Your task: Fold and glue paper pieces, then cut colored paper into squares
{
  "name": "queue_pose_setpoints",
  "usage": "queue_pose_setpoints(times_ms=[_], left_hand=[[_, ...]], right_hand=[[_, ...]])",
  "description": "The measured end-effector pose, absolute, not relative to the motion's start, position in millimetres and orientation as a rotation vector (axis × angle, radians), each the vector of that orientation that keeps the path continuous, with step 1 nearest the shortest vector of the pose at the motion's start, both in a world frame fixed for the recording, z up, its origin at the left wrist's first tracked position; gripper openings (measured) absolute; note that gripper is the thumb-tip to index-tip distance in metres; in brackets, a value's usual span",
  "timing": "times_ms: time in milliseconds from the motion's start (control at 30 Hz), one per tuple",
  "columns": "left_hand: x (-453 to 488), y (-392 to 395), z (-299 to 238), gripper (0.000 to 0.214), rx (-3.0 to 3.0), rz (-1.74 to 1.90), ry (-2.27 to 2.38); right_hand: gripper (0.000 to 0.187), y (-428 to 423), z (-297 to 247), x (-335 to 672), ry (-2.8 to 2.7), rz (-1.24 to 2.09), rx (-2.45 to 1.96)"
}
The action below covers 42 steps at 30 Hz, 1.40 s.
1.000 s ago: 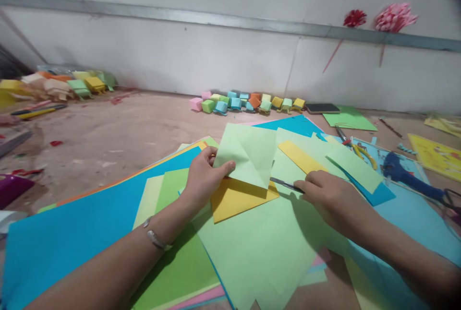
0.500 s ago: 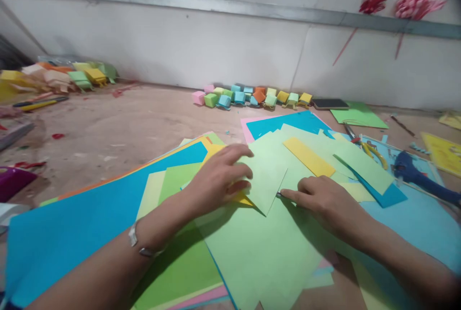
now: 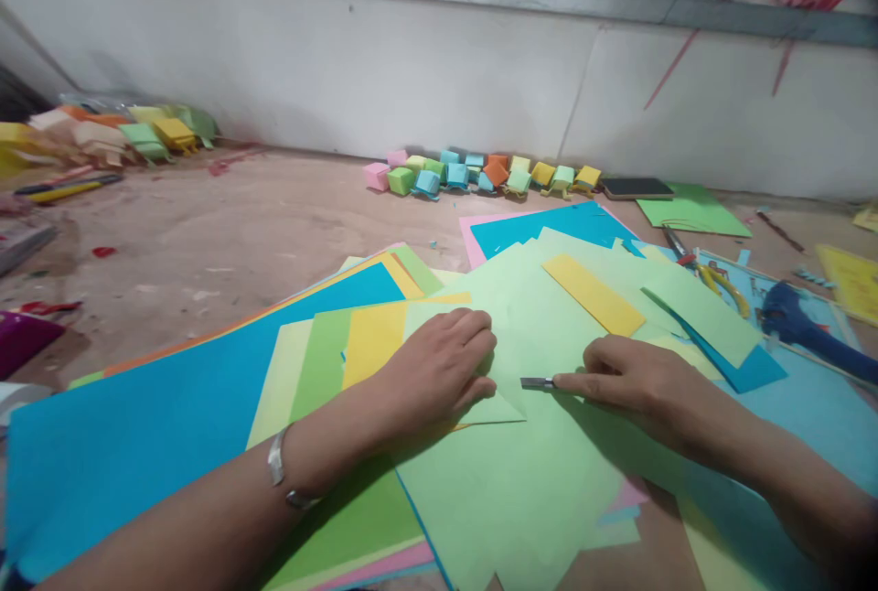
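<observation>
My left hand (image 3: 443, 371) lies palm down on a light green sheet of paper (image 3: 521, 335), its fingers stretched out and pressing the sheet flat over a yellow sheet (image 3: 370, 344). My right hand (image 3: 635, 385) is closed round a small cutter knife (image 3: 537, 382). The knife's metal tip pokes out to the left and rests on the green paper just right of my left hand. A yellow paper strip (image 3: 594, 295) lies on the green sheets beyond my right hand.
Large blue (image 3: 137, 435), green and pink sheets are stacked below. A row of small folded paper boxes (image 3: 480, 175) stands by the wall, more (image 3: 123, 135) at the far left. A blue glue gun (image 3: 799, 326), pliers (image 3: 717, 284) and a dark phone (image 3: 637, 188) lie to the right.
My left hand has lowered the lifted green sheet and now presses it flat, covering most of the yellow sheet. My right hand with the knife has stayed almost where it was.
</observation>
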State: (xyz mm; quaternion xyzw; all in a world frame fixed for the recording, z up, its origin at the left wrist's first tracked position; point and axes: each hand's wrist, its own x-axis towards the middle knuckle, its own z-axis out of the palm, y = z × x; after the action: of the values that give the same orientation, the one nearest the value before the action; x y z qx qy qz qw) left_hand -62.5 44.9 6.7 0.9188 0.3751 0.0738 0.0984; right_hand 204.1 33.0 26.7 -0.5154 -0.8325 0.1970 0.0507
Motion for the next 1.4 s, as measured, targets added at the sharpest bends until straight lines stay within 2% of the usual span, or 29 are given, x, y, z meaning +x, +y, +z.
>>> queue_pose_setpoints(times_ms=[100, 200, 300, 433, 633, 933, 1033, 1200, 1400], left_hand=[[-60, 47, -7, 0.019, 2.632, 0.365, 1.122], [-57, 47, -14, 0.026, 2.569, 0.390, 1.288], [-55, 46, -15, 0.038, 2.572, 0.283, 1.374], [-55, 44, -14, 0.057, 2.577, 0.108, 1.389], [-53, 43, -13, 0.060, 2.548, 0.018, 1.425], [-53, 43, -14, 0.060, 2.532, 0.038, 1.427], [-53, 43, -16, 0.059, 2.528, 0.076, 1.423], [-53, 43, -16, 0.059, 2.520, 0.047, 1.418], [-54, 43, -13, 0.055, 2.509, 0.039, 1.414]], right_hand=[[0.047, 32, 27, 202, -2.535, 0.723, -1.595], [0.045, 31, 24, 203, -2.597, 0.691, -1.477], [0.042, 31, 21, 204, -2.636, 0.608, -1.347], [0.041, 32, 21, 202, -2.614, 0.661, -1.384], [0.048, 33, 22, 201, -2.570, 0.769, -1.453], [0.047, 30, 16, 202, -2.455, 0.929, -1.619], [0.044, 25, 10, 201, -2.506, 0.831, -1.542], [0.040, 16, 3, 190, -2.779, 0.424, -1.146], [0.037, 11, 7, 165, -2.805, 0.259, -1.142]])
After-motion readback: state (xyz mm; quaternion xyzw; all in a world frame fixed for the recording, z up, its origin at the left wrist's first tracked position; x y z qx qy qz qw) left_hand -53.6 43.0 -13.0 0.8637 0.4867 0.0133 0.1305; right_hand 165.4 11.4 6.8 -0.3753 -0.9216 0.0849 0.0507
